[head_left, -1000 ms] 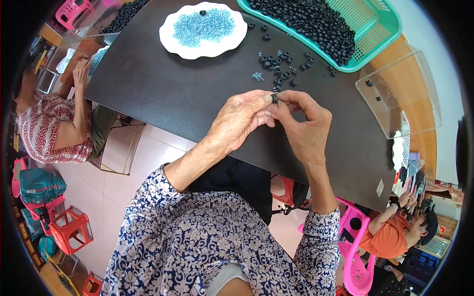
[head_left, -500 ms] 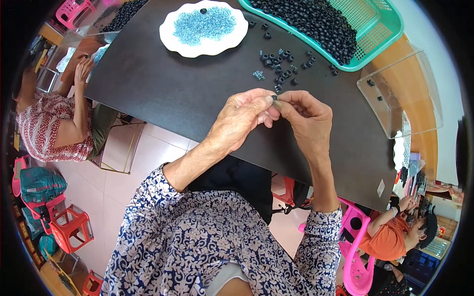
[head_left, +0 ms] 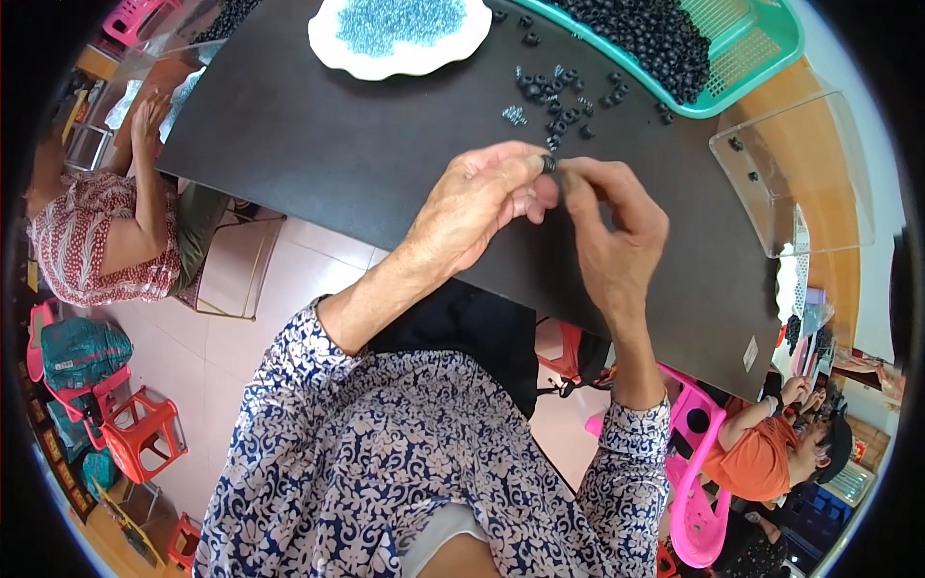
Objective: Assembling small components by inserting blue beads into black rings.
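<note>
Between the thumb and finger of my left hand [head_left: 477, 197] is a small black barrel-shaped plastic part [head_left: 548, 165]. Just to its right, my right hand [head_left: 621, 217] has thumb and forefinger pinched together, blurred a little; whatever is in the pinch is too small to make out. Beyond my fingertips, loose black parts [head_left: 559, 127] lie scattered with small metal springs [head_left: 515, 116] among them. A white wavy-edged plate [head_left: 385, 69] full of springs stands at the far left.
A green plastic basket [head_left: 718, 108] heaped with black parts sits at the far right. Beside it is a clear plastic box [head_left: 819, 241]. The dark table [head_left: 289, 154] curves around me. One person [head_left: 106, 231] sits at left, another [head_left: 761, 458] at right, near a pink chair [head_left: 699, 520].
My right hand has drawn slightly away to the right from my left, so more of the black part shows in my left fingertips. The view has shifted a little.
</note>
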A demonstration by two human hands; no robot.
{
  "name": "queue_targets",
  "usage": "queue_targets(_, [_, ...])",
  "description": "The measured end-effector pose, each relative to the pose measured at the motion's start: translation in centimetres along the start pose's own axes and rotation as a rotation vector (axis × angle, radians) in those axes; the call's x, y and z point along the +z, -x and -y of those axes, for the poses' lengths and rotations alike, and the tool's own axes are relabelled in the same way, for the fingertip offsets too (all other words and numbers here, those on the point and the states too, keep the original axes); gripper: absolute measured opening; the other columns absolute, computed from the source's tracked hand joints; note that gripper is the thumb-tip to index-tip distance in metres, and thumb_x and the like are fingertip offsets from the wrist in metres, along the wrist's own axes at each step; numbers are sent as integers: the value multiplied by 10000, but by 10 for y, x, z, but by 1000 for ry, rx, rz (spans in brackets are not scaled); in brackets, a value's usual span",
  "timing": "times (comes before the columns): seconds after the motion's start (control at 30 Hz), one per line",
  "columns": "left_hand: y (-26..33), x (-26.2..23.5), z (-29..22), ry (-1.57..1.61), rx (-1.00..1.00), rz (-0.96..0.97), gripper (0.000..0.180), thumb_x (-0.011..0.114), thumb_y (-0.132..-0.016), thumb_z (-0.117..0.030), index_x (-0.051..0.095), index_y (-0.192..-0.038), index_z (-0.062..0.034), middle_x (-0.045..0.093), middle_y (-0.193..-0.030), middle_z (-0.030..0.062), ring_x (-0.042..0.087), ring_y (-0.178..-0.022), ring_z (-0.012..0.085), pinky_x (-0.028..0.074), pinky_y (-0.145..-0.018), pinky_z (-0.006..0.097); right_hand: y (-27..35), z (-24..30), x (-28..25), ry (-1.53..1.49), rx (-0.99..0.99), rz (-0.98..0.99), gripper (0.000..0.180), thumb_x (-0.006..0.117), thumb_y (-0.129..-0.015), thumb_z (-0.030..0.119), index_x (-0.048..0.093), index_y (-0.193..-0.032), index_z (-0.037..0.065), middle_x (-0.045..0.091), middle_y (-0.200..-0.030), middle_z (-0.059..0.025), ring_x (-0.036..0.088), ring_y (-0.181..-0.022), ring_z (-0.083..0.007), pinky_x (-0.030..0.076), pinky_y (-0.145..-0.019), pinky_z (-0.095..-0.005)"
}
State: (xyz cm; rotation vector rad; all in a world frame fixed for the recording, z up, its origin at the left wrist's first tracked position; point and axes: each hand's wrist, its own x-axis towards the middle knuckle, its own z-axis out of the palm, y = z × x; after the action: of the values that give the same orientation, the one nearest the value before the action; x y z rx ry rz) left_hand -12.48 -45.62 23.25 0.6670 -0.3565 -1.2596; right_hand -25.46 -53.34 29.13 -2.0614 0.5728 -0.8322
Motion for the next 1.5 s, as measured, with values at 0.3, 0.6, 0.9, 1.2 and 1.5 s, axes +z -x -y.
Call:
queue_targets(0.3, [0,1,-6,113,17,-18,183,538,-964,-122,591,-1015,45,656,-827,123,636,-733,173,532,-667,273,104,-43,14,120,216,1069,208,687,-820,151,636,-1004,69,655,-919,-117,632,-868,-272,487,-763,-381])
queue_targets(0.6, [10,-2,-7,35,13,5,219,524,-976,-146,611,-1029,47,646,-844,114,609,-754,175,512,-700,277,145,-135,88,612,282,781,288,655,-832,258,611,-1049,73,620,-1076,-174,565,-1061,-352,440,-903,-473])
queue_targets(0.9, [12,-2,-3,76,30,50,195,550,-956,-139,607,-1017,38,644,-839,105,609,-760,152,501,-687,263,167,-162,111,744,283,942,231,548,-842,189,645,-980,31,640,-1022,-213,600,-993,-383,440,-919,-480])
queue_targets(1.2, [11,3,-4,-9,-9,24,220,519,-974,-136,607,-1064,44,641,-842,111,590,-755,178,500,-710,288,154,-108,54,232,428,679,141,602,-862,66,671,-973,14,670,-953,-144,659,-865,-239,509,-794,-355])
queue_targets(1.5, [14,-2,-5,0,40,49,215,547,-967,-138,595,-1077,41,645,-838,105,587,-734,155,504,-700,262,99,24,-12,-483,360,370,181,607,-871,-64,659,-1042,-41,651,-991,-114,673,-863,-171,549,-766,-261])
